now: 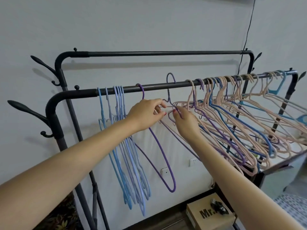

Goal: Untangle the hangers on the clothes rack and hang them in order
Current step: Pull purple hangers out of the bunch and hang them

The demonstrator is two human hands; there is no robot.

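Note:
A black clothes rack has a front rail (157, 86) and a higher back rail (157, 53). Several blue and lilac hangers (126, 155) hang in a neat row at the rail's left end. One purple hanger (163, 156) hangs alone beside them. A tangled mass of pink, blue and purple hangers (240, 123) fills the right half. A purple hanger (171, 90) is lifted, its hook above the rail. My left hand (147, 113) pinches its shoulder wire. My right hand (186, 122) grips the wires where it meets the tangle.
Coat hooks (33, 113) jut out from the rack's left post. A cardboard box (211, 214) lies on the floor below. A black cable (247, 35) runs down the wall at the right. Wall sockets (164, 171) sit behind the hangers.

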